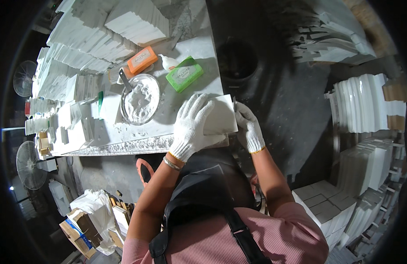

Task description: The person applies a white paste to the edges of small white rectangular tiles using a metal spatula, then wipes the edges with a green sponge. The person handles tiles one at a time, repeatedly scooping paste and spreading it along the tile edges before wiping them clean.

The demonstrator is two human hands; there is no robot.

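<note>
A white rectangular tile (222, 115) lies at the table's right edge, its right side sticking out a little past it. My left hand (192, 123), in a white knit glove, rests flat on the tile's left part with its fingers stretched out and thumb pointing right. Beside the tile's right edge, my right hand (248, 127), gloved too, is closed on a thin dark flat tool (234, 104), held upright along that edge. Most of the tool is hidden by the fingers and its kind is unclear. Left of the tile stands a clear bowl of white paste (141, 99) with a dark-handled spreader (125, 80).
An orange packet (142, 60), a white bottle (168, 62) and a green packet (184, 74) lie beyond the bowl. Tile stacks (86, 39) crowd the table's (199, 46) far left. A dark bucket (237, 61) stands right of the table; more stacks (362, 103) line the right.
</note>
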